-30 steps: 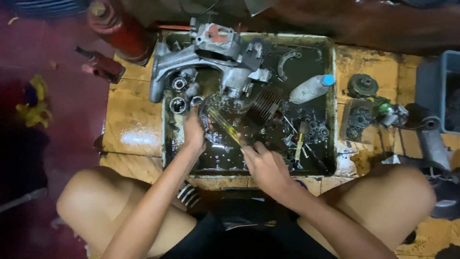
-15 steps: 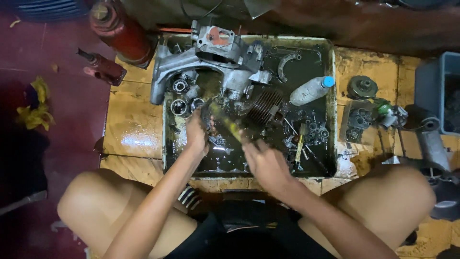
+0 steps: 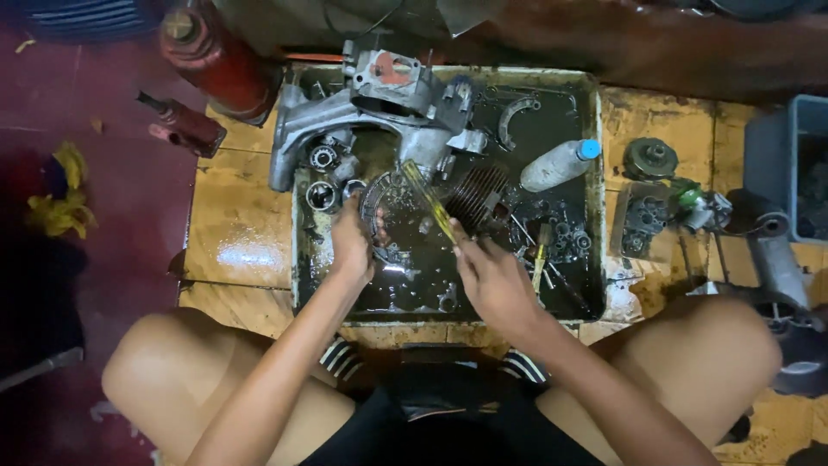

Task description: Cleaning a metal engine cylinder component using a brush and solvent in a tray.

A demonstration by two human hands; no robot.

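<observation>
Parts are being washed in a shallow metal tray [image 3: 595, 173] filled with dark, oily liquid; all places are given from this tray. Outside its left edge, a red jack [image 3: 216, 60] is lying on the floor. Inside, at the upper left, a grey engine casing [image 3: 362, 121] is resting, with bearings [image 3: 323, 177] just below it. At the centre, a round toothed part [image 3: 384, 216] is being held half-sunk by the left hand [image 3: 352, 246], whose fingers are curled around its left rim. It is being worked with a yellow-handled brush [image 3: 429, 200], pinched between thumb and fingers of the right hand [image 3: 492, 280]. Judging by the grime clinging to it, cleaning of this part is under way, not finished. Right of centre, a finned cylinder [image 3: 474, 197], a curved shoe [image 3: 517, 116], a clear bottle with a blue cap [image 3: 559, 164] and small tools are lying in the liquid, seemingly awaiting attention. Outside the right edge, gears [image 3: 651, 158] are sitting on the wet board, near a grey bin [image 3: 772, 164] whose contents cannot be made out.
</observation>
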